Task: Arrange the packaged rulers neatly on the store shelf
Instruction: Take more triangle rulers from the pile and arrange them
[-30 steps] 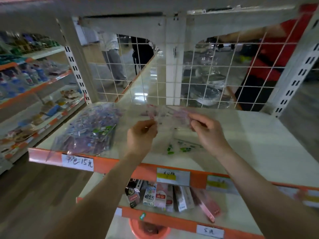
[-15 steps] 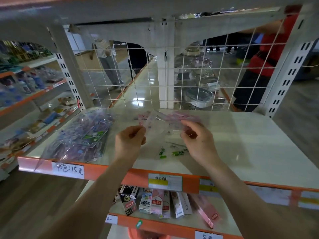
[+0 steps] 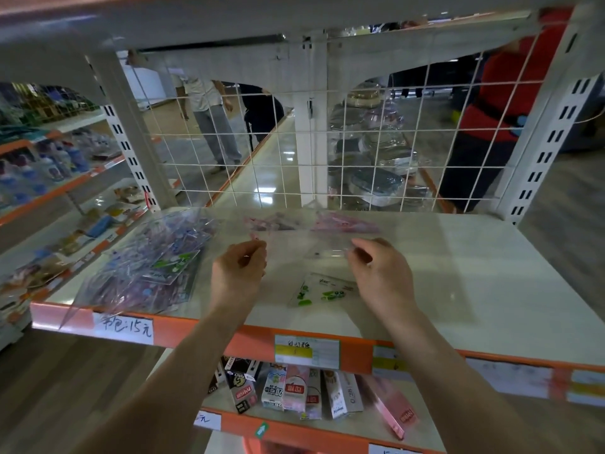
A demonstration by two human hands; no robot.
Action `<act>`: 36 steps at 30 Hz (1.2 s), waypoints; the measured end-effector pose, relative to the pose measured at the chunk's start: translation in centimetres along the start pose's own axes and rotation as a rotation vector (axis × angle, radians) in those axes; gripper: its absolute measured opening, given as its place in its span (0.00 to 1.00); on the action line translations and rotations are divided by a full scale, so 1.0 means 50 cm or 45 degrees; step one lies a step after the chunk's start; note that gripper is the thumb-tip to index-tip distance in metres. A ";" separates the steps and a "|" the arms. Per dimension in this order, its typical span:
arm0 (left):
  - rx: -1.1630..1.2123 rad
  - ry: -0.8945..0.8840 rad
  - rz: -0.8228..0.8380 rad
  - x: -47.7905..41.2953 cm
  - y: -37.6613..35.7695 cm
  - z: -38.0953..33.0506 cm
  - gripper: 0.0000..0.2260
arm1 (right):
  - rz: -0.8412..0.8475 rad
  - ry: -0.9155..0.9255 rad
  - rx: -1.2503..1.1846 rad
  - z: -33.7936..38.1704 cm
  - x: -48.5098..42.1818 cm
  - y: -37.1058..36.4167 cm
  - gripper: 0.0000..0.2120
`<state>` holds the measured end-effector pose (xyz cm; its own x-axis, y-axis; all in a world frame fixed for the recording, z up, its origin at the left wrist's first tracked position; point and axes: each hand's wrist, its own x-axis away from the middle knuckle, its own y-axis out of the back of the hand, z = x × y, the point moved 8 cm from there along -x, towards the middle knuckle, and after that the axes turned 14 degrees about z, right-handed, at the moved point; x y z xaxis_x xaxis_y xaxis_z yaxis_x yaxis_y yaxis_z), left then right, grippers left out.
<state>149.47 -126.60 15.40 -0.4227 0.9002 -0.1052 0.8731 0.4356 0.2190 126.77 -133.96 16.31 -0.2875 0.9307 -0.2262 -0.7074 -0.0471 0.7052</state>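
White store shelf [image 3: 491,290], centre frame — left hand [image 3: 237,273] and right hand [image 3: 383,276] each pinch one end of a clear ruler packet [image 3: 307,244] just above it, apparently to lay it square

Right half: the white shelf board [image 3: 491,290] lies bare as far as the white slotted upright [image 3: 543,149], open from the front.
Left: a heap of clear-wrapped purple and blue packets [image 3: 147,267] covers the board down to the orange front rail [image 3: 203,329].
Middle: the left grip [image 3: 237,273] and right grip [image 3: 383,273] hold a clear plastic ruler packet [image 3: 314,250] over a flat green-printed clear packet [image 3: 322,290].
Back: a white wire mesh panel [image 3: 262,152] closes the bay, with pink-printed clear packets [image 3: 343,222] just before it.
Above: a grey upper shelf [image 3: 294,14] caps the bay.
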 end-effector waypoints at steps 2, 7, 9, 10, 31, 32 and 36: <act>-0.033 -0.016 -0.007 -0.003 0.001 0.003 0.07 | -0.055 -0.057 -0.049 -0.023 -0.005 0.028 0.15; -0.098 -0.041 0.002 -0.010 0.003 0.008 0.10 | 0.070 -0.078 0.126 -0.063 -0.046 0.084 0.14; -0.125 -0.039 0.011 -0.011 0.001 0.008 0.10 | 0.192 -0.068 0.225 -0.071 -0.058 0.077 0.12; -0.133 -0.043 0.017 -0.012 0.000 0.008 0.10 | 0.250 -0.056 0.281 -0.073 -0.061 0.068 0.11; -0.173 -0.094 0.089 -0.005 -0.009 -0.006 0.12 | 0.424 0.127 0.405 0.034 -0.071 0.008 0.09; -0.127 -0.103 0.086 -0.002 -0.010 -0.010 0.13 | 0.444 0.175 0.256 0.058 -0.059 -0.002 0.09; 0.047 -0.058 0.104 -0.002 -0.013 -0.016 0.17 | 0.802 0.033 -0.296 0.107 -0.020 -0.086 0.13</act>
<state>148.75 -126.99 16.06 -0.3393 0.9313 -0.1327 0.9128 0.3600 0.1930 133.56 -132.77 17.09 -0.7043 0.6909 0.1633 -0.5191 -0.6580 0.5455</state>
